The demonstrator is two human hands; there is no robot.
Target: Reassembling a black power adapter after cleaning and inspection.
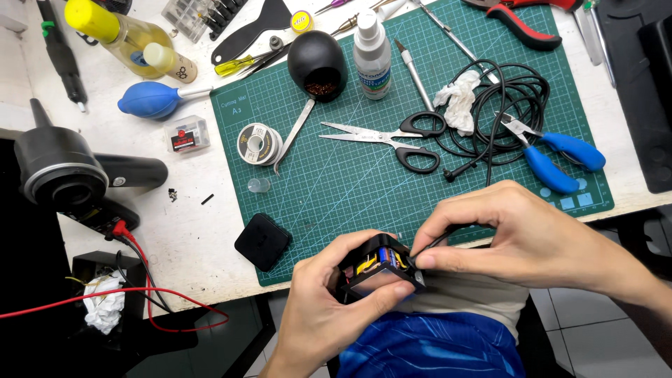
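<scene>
Left hand (329,308): wrapped around a small black box (378,269), thumb across its lower edge, fingers behind — firm hold.
Right hand (518,234): fingertips pinched narrow on a thin black wire (434,243) at the right side of the box.
Small black box: open on the upper face, yellow and blue parts visible inside; held off the bench, just in front of the near edge of the mat, above the lap.
Green cutting mat (350,189): on the white bench, gridded, crowded along its far half.
Scissors (392,140): black handles, blades apart, pointing left, mid-mat.
Coiled black cable (514,98): right of the scissors, crumpled white tissue (458,98) touching it.
Blue-handled pliers (560,157): right part of mat, lying over the cable.
Solder spool (257,143): left edge of mat, tweezers (294,133) just beside.
Black egg-shaped holder (316,63): far part of mat, brassy wool inside; white spray bottle (371,59) next to it.
Black square lid (262,241): near left corner of mat, half off it — well apart from the hands.
Blue rubber blower (150,99): off the mat, left.
</scene>
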